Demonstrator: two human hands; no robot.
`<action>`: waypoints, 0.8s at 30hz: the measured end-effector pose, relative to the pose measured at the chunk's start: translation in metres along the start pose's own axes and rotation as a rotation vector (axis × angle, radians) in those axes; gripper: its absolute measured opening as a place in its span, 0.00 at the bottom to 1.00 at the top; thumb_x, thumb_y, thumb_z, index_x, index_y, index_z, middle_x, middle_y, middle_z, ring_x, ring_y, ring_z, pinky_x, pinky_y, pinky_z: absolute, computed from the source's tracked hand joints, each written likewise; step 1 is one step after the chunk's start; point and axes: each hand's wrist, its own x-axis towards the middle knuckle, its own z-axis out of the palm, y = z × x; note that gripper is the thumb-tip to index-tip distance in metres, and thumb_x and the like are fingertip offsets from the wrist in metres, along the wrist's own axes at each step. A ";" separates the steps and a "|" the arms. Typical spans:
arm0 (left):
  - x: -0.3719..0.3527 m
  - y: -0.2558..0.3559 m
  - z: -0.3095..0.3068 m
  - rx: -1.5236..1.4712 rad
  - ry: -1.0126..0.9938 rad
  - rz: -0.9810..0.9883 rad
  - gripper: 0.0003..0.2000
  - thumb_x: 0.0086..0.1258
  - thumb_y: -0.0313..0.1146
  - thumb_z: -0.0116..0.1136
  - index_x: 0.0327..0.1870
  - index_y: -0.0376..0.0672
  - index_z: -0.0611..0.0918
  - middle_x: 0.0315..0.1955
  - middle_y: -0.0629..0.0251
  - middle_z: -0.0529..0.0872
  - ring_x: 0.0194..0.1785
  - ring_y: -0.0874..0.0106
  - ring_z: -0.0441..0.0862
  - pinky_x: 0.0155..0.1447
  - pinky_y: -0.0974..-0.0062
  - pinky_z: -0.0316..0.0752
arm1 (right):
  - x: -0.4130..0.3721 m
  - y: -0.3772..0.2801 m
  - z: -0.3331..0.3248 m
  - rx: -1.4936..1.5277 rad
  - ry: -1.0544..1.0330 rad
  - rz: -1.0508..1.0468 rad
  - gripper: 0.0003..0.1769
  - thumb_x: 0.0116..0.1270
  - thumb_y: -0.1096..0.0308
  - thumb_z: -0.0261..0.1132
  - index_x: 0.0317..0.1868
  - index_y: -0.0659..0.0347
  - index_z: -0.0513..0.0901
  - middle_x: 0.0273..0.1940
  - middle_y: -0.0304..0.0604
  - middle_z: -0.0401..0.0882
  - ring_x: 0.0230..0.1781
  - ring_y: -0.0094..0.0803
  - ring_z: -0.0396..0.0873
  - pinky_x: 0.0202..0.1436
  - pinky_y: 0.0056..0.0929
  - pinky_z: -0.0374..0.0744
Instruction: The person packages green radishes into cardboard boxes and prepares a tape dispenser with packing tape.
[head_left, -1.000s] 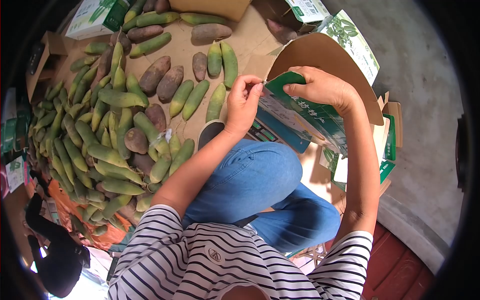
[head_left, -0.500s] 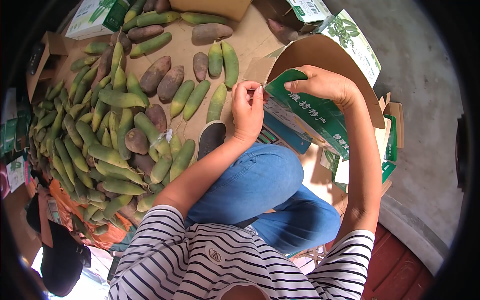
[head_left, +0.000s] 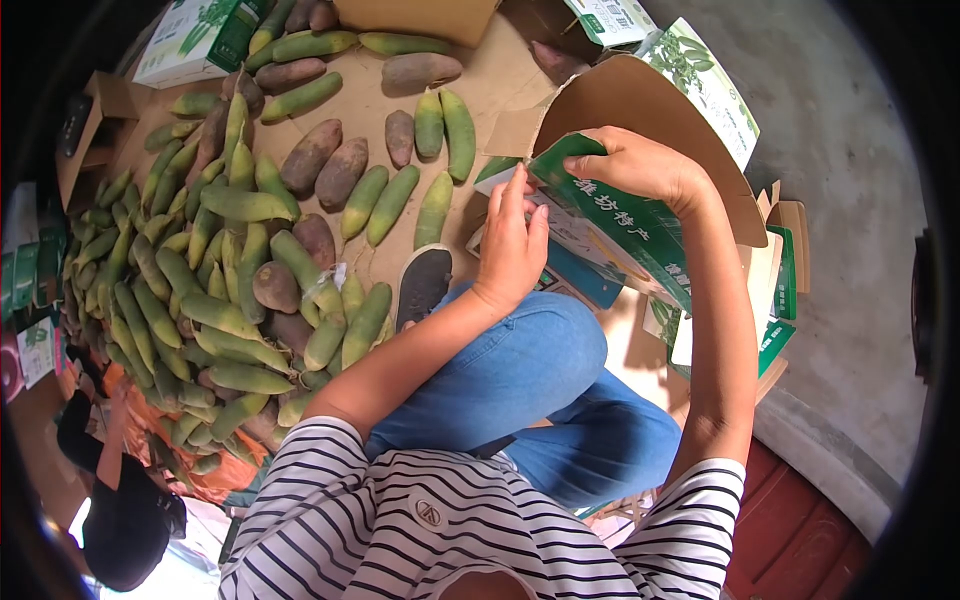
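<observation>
A green printed cardboard box (head_left: 625, 222) stands tilted in front of my knees, with its brown inner flap (head_left: 650, 105) raised behind. My right hand (head_left: 645, 172) grips the box's upper green edge, thumb on the printed side and the other fingers hidden inside. Against the near left corner of the box rests my left hand (head_left: 512, 245), fingers stretched upward and holding nothing I can see. Several green radishes (head_left: 435, 208) lie on the cardboard sheet left of the box, and purple-brown ones (head_left: 342, 172) lie among them.
A large heap of green radishes (head_left: 160, 300) fills the left side. Printed boxes (head_left: 200, 40) stand at the back left, and another white-green box (head_left: 705, 90) at the back right. My shoe (head_left: 425, 280) is beside the box. Another person in dark clothes (head_left: 125, 525) is at lower left.
My left hand has gone from a pinch at the box corner to stretched fingers along its side. My right hand keeps its grip on the edge, and the box has shifted slightly.
</observation>
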 end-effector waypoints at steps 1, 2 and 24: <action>-0.002 -0.011 0.002 -0.007 -0.059 -0.073 0.18 0.70 0.24 0.53 0.61 0.32 0.72 0.47 0.56 0.76 0.39 0.73 0.79 0.41 0.77 0.78 | 0.000 0.000 0.000 0.004 -0.002 -0.013 0.18 0.69 0.62 0.57 0.52 0.63 0.81 0.42 0.45 0.84 0.42 0.31 0.78 0.52 0.30 0.75; -0.007 -0.030 0.005 -0.013 -0.118 -0.145 0.18 0.70 0.24 0.53 0.60 0.32 0.72 0.44 0.57 0.78 0.36 0.74 0.79 0.40 0.77 0.77 | -0.001 0.000 0.002 0.008 -0.004 -0.027 0.18 0.68 0.61 0.56 0.52 0.62 0.81 0.43 0.47 0.84 0.43 0.34 0.80 0.53 0.32 0.75; 0.074 0.004 -0.050 0.135 -0.392 0.163 0.07 0.66 0.32 0.62 0.40 0.38 0.82 0.31 0.59 0.77 0.35 0.65 0.76 0.41 0.72 0.70 | -0.050 0.014 0.024 -0.151 0.468 -0.124 0.18 0.61 0.61 0.64 0.43 0.69 0.80 0.40 0.56 0.80 0.44 0.49 0.79 0.50 0.40 0.75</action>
